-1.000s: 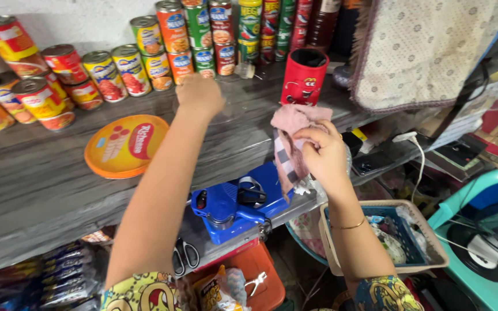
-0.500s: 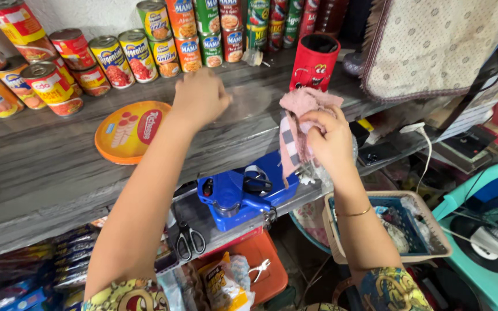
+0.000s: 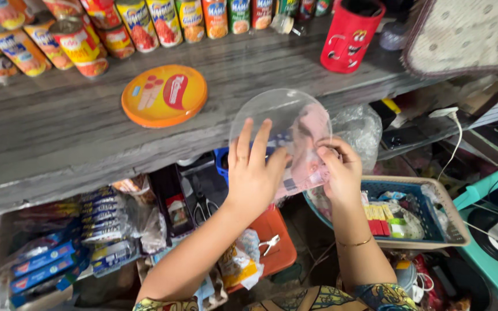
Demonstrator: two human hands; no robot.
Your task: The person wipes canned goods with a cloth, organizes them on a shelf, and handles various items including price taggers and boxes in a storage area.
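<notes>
While both hands work below grey shelf (image 3: 59, 132), clear round plastic lid (image 3: 278, 115) held tilted, flat face toward camera, no long axis. Left hand (image 3: 255, 173) flat against lid, fingers spread; right hand (image 3: 338, 173) pinches pink-white cloth (image 3: 309, 144) behind it. Cloth blurred through plastic. Woven basket (image 3: 445, 213) holds small coloured packets; red cup (image 3: 350, 34) contents dark, unclear. Cans (image 3: 145, 23) cut off at top.
</notes>
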